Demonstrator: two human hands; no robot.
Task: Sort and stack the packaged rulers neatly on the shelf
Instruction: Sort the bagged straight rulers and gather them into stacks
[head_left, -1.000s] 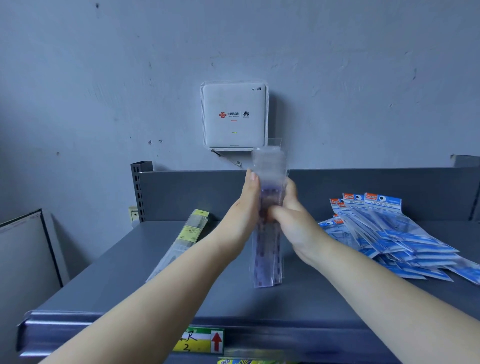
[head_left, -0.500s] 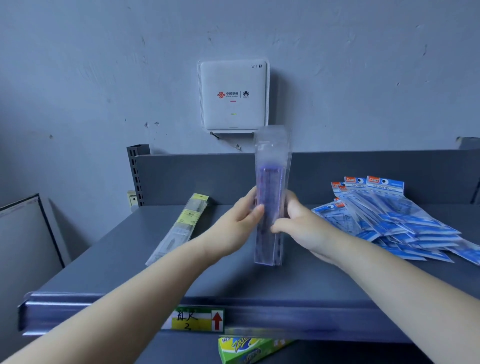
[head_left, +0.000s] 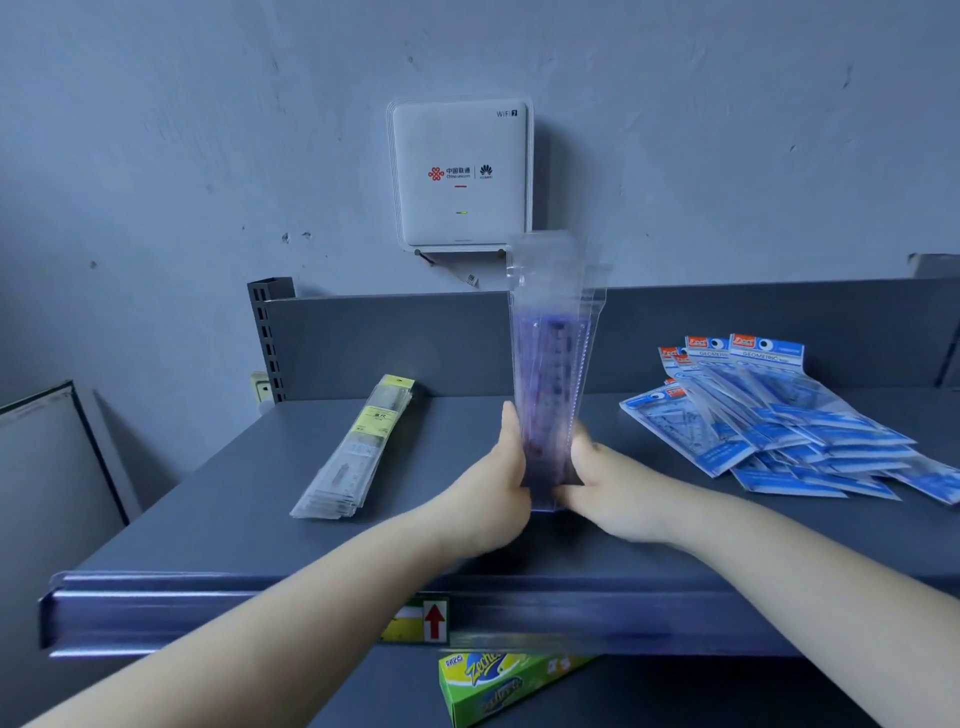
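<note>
The left hand (head_left: 498, 483) and right hand (head_left: 608, 483) both grasp the bundle of purple rulers (head_left: 553, 374) in clear sleeves, upright on the shelf (head_left: 208, 519), gripping lower than before.

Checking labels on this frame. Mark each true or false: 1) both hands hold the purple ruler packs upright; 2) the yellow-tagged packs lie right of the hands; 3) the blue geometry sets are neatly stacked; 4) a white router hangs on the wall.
1) True: left hand and right hand hold the purple ruler packs on end on the shelf.
2) False: the yellow-tagged packs lie left of the hands.
3) False: the blue geometry sets are fanned out loosely.
4) True: white router.
</note>
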